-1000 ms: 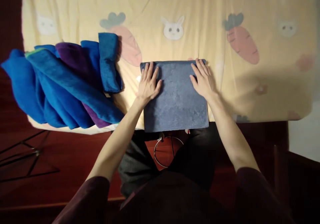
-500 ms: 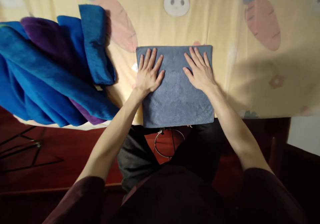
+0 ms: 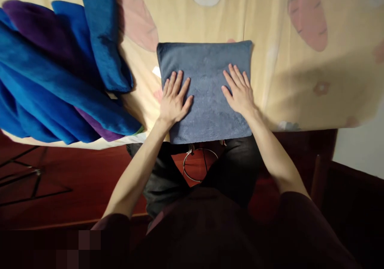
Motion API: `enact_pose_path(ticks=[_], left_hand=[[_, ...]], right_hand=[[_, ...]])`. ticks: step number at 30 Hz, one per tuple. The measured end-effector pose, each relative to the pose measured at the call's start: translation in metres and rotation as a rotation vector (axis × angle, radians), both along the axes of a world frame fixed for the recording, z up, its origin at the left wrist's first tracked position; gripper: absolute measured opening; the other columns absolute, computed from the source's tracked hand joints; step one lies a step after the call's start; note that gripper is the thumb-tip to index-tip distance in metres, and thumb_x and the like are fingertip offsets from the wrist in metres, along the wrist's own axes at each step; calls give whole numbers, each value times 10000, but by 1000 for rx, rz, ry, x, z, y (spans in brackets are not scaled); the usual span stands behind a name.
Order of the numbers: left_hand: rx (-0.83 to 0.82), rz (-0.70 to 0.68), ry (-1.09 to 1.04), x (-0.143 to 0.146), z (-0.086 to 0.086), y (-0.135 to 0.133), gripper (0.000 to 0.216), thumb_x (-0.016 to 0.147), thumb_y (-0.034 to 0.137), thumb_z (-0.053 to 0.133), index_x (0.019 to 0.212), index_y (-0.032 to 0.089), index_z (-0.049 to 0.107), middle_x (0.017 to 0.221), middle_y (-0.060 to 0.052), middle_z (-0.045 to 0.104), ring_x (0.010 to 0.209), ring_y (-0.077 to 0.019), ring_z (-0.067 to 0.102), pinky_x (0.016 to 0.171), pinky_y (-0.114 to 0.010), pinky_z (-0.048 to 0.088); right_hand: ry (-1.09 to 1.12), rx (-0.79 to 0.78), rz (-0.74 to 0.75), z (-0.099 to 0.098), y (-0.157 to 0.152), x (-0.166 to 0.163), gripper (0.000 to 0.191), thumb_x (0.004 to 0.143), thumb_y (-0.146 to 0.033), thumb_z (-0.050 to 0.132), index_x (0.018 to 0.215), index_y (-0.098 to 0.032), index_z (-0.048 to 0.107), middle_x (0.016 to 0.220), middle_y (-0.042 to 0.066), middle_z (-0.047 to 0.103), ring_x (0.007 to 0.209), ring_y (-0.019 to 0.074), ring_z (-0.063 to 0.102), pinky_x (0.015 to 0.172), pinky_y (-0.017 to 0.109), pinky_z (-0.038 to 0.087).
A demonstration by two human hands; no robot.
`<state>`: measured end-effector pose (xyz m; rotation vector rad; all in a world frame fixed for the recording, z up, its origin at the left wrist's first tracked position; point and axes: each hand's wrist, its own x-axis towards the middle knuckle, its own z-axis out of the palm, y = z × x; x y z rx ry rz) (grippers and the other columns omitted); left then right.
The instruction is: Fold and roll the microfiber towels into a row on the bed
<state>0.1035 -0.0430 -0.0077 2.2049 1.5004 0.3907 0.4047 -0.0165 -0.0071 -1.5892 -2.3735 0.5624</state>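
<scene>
A grey-blue towel (image 3: 207, 113) lies spread flat in front of me, its near edge at the table's front edge. On its left side rests my left hand (image 3: 175, 101), open, palm down with the fingers spread. My right hand (image 3: 239, 91) lies open on the towel's right side, also palm down. A small white tag (image 3: 156, 71) sticks out from the towel's left edge. Neither hand grips anything.
To the left lies a pile of blue and purple cloths (image 3: 57, 89), with a folded blue cloth (image 3: 103, 37) at its right end. A yellow cloth with carrot and rabbit prints (image 3: 270, 33) covers the table. A black metal stand (image 3: 36, 177) is at lower left.
Both hands have slid toward me over the towel, away from its far edge, still flat and spread. The whole view has shifted slightly.
</scene>
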Motion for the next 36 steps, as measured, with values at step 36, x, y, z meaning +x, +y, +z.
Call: enact_pose_path(ticks=[36], left_hand=[[15, -210, 62, -46, -5, -135, 688, 924, 95, 436, 1596, 94, 585, 1683, -207, 517, 1631, -312, 440, 1369, -569, 340]], right_hand=[[58, 69, -62, 8, -173, 47, 596, 887, -64, 547, 1443, -162, 738, 1599, 140, 635, 1546, 295, 573, 1319, 552, 445]])
